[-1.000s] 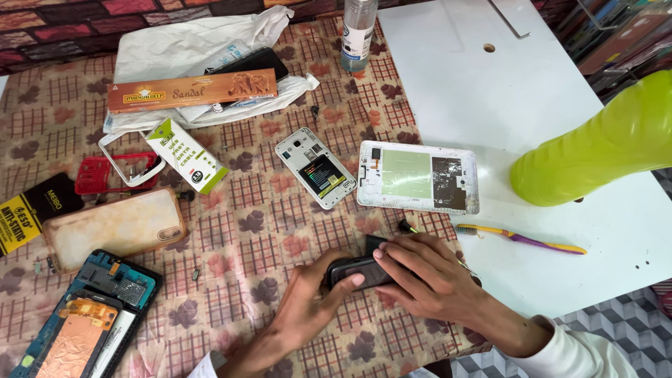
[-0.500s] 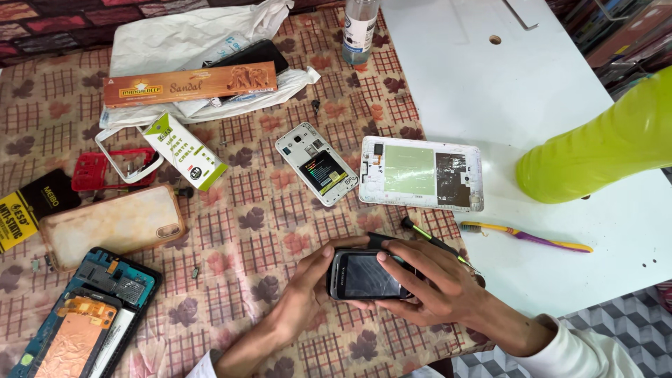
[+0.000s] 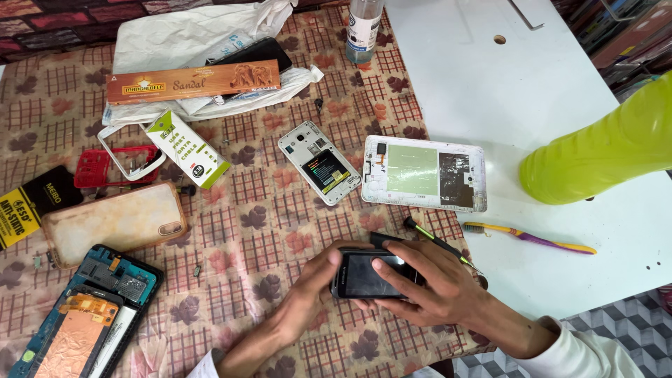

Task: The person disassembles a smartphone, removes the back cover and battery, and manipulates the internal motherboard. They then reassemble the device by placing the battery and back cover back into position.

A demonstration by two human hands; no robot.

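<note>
Two hands hold one small black phone with a glossy glass screen, just above the patterned tablecloth near the table's front edge. The left hand grips its left end with bent fingers; the right hand lies spread over its right side. Behind them lie one opened silver phone, one flat white rectangular tablet frame and one thin yellow-purple toothbrush.
</note>
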